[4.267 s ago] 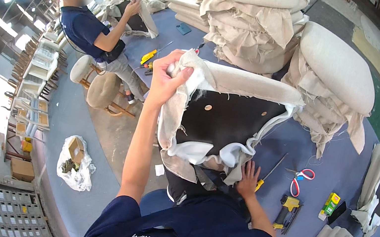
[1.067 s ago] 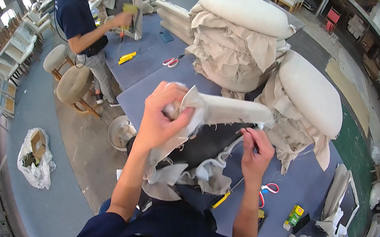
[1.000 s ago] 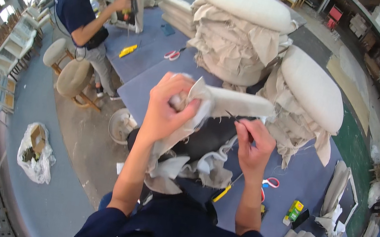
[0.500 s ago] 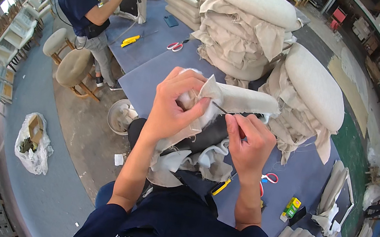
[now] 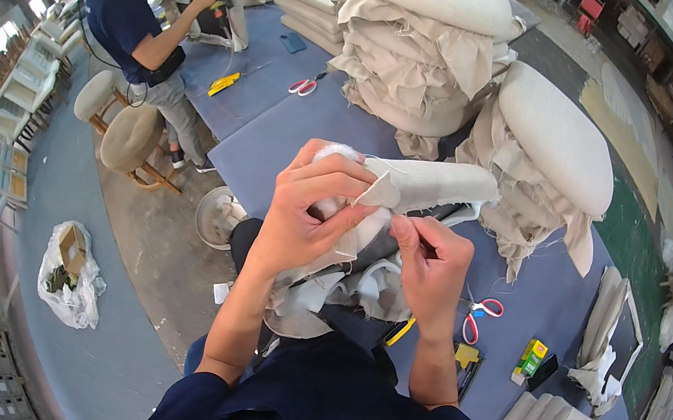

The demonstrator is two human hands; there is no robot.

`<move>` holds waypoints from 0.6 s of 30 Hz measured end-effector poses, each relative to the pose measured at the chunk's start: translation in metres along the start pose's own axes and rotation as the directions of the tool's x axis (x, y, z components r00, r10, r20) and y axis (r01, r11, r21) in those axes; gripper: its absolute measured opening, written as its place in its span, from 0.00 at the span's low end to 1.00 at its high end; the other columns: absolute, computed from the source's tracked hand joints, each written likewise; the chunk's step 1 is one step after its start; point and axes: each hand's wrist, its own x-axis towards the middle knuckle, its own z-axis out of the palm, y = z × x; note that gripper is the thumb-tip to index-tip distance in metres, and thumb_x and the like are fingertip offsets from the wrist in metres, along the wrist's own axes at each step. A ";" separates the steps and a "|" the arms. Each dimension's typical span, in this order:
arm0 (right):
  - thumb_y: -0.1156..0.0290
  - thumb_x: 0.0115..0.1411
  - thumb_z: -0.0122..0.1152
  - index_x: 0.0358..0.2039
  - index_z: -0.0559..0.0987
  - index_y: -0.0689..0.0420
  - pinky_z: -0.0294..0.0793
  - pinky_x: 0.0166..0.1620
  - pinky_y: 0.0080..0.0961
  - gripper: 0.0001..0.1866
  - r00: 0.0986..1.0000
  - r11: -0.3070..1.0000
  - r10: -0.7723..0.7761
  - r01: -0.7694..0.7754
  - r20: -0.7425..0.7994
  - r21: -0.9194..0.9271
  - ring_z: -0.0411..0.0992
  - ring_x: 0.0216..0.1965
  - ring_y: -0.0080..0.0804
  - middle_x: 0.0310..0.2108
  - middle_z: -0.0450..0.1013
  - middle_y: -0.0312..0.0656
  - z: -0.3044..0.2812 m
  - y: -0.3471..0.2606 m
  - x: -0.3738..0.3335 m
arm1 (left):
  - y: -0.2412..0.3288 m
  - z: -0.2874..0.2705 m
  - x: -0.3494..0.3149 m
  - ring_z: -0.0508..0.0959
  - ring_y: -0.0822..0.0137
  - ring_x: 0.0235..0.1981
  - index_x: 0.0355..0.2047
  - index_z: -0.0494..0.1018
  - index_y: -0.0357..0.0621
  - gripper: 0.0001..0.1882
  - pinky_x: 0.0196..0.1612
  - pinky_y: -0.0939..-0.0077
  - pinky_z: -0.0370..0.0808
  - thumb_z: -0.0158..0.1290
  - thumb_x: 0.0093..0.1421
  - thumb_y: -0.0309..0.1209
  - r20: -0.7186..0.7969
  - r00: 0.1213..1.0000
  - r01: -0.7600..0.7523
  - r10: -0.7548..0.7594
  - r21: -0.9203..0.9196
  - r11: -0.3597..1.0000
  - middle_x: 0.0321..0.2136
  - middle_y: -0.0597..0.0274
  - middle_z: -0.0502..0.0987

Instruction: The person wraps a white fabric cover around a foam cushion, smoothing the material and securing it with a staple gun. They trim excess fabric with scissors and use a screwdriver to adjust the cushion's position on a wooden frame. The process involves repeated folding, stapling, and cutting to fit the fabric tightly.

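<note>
My left grip (image 5: 302, 204) pinches a corner of the beige padded panel (image 5: 439, 184), raised before me at the bench (image 5: 313, 137).
I'd best hold it taut there; my closed right grip (image 5: 434, 266) hides whatever it holds. Scissors (image 5: 472, 324) lie just right of it; a cushion stack (image 5: 416, 54) crowds beyond.

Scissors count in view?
2. One pair lies on the blue table, left of the tall cushion stack; another pair, right of the right hand. Others may be hidden.
</note>
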 end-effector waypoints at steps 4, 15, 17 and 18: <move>0.65 0.68 0.65 0.27 0.80 0.68 0.57 0.24 0.21 0.18 0.997 0.998 0.069 -0.068 -0.020 0.015 0.60 0.21 0.16 0.16 0.69 0.35 -0.005 -0.002 -0.007 | 0.003 0.003 -0.001 0.80 0.56 0.42 0.31 0.81 0.43 0.10 0.48 0.64 0.73 0.68 0.48 0.21 -0.007 1.000 -0.006 0.006 -0.006 1.000 0.35 0.65 0.84; 0.71 0.63 0.67 0.27 0.81 0.61 0.62 0.21 0.30 0.09 0.998 0.987 -0.051 0.043 -0.047 -0.155 0.65 0.16 0.37 0.17 0.70 0.42 -0.012 -0.007 -0.014 | 0.014 0.007 -0.007 0.79 0.55 0.42 0.28 0.81 0.44 0.11 0.47 0.63 0.73 0.69 0.43 0.19 0.003 1.000 -0.020 0.020 0.022 1.000 0.36 0.65 0.84; 0.72 0.61 0.68 0.26 0.81 0.60 0.62 0.21 0.30 0.08 0.998 0.978 -0.057 0.049 -0.037 -0.202 0.66 0.15 0.37 0.17 0.69 0.41 -0.019 -0.006 -0.019 | 0.015 0.008 -0.011 0.79 0.54 0.43 0.27 0.81 0.43 0.11 0.48 0.61 0.74 0.69 0.41 0.19 0.008 1.000 -0.012 0.011 0.017 1.000 0.36 0.61 0.83; 0.72 0.60 0.69 0.26 0.81 0.60 0.62 0.20 0.30 0.08 0.997 0.975 -0.065 0.055 -0.040 -0.214 0.66 0.15 0.37 0.17 0.69 0.41 -0.021 -0.006 -0.021 | 0.016 0.006 -0.012 0.79 0.53 0.44 0.27 0.82 0.42 0.11 0.49 0.59 0.75 0.69 0.41 0.19 0.024 1.000 -0.014 0.014 0.011 1.000 0.37 0.58 0.83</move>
